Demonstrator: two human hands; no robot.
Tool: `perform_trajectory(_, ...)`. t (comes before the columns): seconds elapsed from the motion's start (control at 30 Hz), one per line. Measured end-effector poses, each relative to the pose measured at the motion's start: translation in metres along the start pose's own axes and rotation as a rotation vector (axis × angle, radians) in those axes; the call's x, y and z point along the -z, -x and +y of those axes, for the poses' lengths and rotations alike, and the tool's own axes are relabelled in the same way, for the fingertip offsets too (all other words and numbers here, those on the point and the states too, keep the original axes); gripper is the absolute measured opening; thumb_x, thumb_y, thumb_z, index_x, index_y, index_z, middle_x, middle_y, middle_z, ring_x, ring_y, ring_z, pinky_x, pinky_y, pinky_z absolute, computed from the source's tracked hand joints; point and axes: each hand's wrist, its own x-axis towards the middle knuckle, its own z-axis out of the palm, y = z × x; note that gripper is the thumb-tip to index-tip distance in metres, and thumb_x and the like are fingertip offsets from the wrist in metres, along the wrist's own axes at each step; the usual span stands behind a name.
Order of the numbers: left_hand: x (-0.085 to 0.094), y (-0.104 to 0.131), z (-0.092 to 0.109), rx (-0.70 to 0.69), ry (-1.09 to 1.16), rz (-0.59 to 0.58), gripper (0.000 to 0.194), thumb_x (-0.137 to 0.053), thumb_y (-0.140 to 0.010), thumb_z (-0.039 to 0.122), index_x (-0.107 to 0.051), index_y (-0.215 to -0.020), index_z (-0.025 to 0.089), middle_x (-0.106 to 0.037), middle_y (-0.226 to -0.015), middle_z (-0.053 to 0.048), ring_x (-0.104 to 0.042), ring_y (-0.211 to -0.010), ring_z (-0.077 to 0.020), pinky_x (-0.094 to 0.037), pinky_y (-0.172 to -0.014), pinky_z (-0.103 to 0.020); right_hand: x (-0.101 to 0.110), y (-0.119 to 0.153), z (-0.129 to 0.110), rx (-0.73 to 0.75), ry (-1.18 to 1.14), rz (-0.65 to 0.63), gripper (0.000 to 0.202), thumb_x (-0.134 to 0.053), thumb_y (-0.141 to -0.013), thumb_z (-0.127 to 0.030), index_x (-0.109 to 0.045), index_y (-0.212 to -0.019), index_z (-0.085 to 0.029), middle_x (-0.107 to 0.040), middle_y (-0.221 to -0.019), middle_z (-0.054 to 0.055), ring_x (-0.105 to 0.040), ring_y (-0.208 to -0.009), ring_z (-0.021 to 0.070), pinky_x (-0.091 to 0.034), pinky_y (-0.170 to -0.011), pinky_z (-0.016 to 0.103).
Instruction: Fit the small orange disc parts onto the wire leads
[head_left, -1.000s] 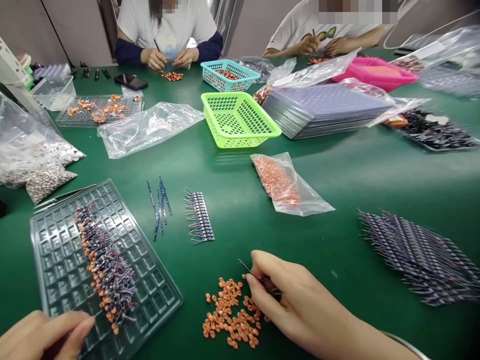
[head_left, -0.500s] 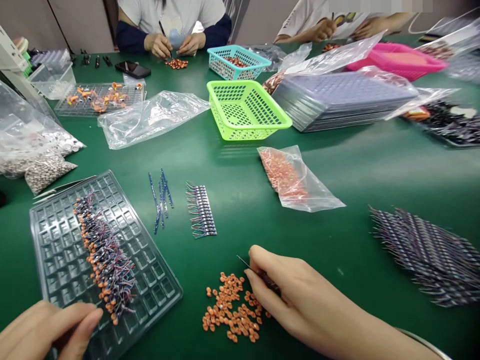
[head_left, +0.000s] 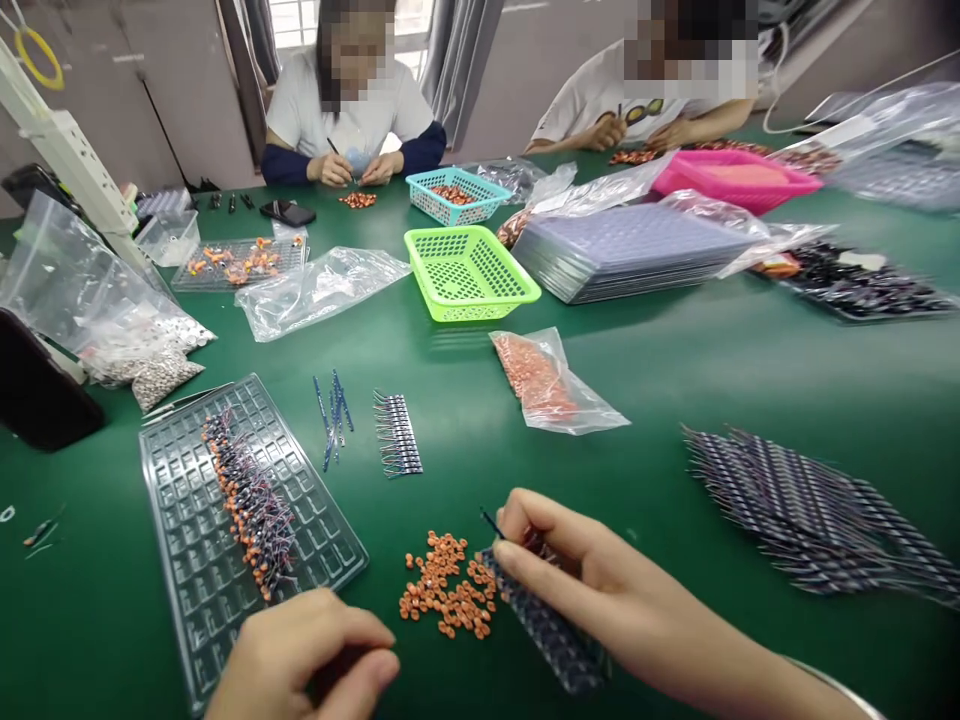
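My right hand is closed round a thin dark tool, its tip poking out past the fingertips. Under that hand lies a dark strip of small boards, close against the fingers. Left of it is a loose pile of orange pieces on the green table. My left hand is curled at the bottom, thumb near the forefinger; whether anything is between them is hidden. It overlaps the near edge of a clear tray, which carries a row of small wired parts with orange ends.
Blue strips and a wired board strip lie mid-table. Beyond are a bag of orange pieces, a green basket and stacked trays. More board strips lie right. Two people sit opposite.
The view has tilted up and shifted left. My left hand has moved right, away from the tray's parts towards the orange pile. A dark board strip now shows under my right hand.
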Motion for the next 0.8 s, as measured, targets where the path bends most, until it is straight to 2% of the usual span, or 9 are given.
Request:
perform_trajectory(0.13,-0.031,-0.024,0.013,0.394,0.374,-0.152,0.021,-0.062,-0.082,0.036,-0.074,-0.088,0.02,-0.07,-0.075,-0.004,-0.061,-0.064,-0.014,-0.046,-0.057,-0.022,-0.019,0.015,0.0,-0.036,-0.234,-0.06,0.055,-0.05,-0.086,-0.075,-0.041,-0.075,-0.022,-0.037,-0.065,-0.006,-0.034,-0.057,0.0127,-0.034,-0.052,0.022)
perform_trajectory(0.23,-0.045,-0.03,0.018,0.552,0.624,-0.177,0.028,-0.064,-0.078,0.041,-0.073,-0.088,0.016,-0.066,-0.075,-0.004,-0.058,-0.064,-0.0139,-0.046,-0.057,-0.022,-0.025,0.018,0.005,-0.044,-0.295,-0.06,0.057,-0.052,-0.084,-0.077,-0.041,-0.075,-0.021,-0.037,-0.066,-0.006,-0.033,-0.059,0.0126,-0.034,-0.054,0.022)
perform_trajectory(0.37,-0.05,-0.028,0.018,0.616,0.696,-0.138,0.033,-0.069,-0.075,0.046,-0.07,-0.084,0.014,-0.063,-0.073,-0.002,-0.056,-0.063,-0.0129,-0.044,-0.057,-0.022,-0.024,0.018,0.005,-0.034,-0.32,-0.077,0.058,-0.052,-0.082,-0.078,-0.04,-0.074,-0.022,-0.036,-0.065,-0.006,-0.032,-0.058,0.0125,-0.034,-0.053,0.022)
perform_trajectory(0.53,-0.049,-0.026,0.017,0.626,0.737,-0.124,0.038,-0.071,-0.074,0.051,-0.068,-0.081,0.014,-0.06,-0.069,-0.001,-0.055,-0.061,-0.0115,-0.043,-0.056,-0.021,-0.026,0.018,0.006,-0.022,-0.35,-0.103,0.056,-0.054,-0.084,-0.075,-0.043,-0.074,-0.021,-0.041,-0.069,-0.004,-0.036,-0.062,0.0132,-0.036,-0.056,0.022)
perform_trajectory(0.7,-0.051,-0.028,0.013,0.604,0.776,-0.118,0.044,-0.072,-0.074,0.056,-0.067,-0.08,0.013,-0.059,-0.068,0.0,-0.054,-0.06,-0.0101,-0.043,-0.055,-0.02,-0.027,0.016,0.008,0.014,-0.388,-0.073,0.05,-0.06,-0.085,-0.067,-0.048,-0.074,-0.02,-0.048,-0.069,-0.003,-0.045,-0.064,0.0141,-0.043,-0.06,0.024)
perform_trajectory(0.8,-0.05,-0.028,0.013,0.624,0.784,-0.094,0.046,-0.073,-0.072,0.058,-0.067,-0.078,0.012,-0.059,-0.066,0.0,-0.053,-0.059,-0.0099,-0.042,-0.055,-0.02,-0.028,0.014,0.006,0.028,-0.46,-0.074,0.043,-0.066,-0.084,-0.061,-0.055,-0.077,-0.02,-0.056,-0.072,-0.002,-0.054,-0.066,0.0157,-0.048,-0.064,0.025)
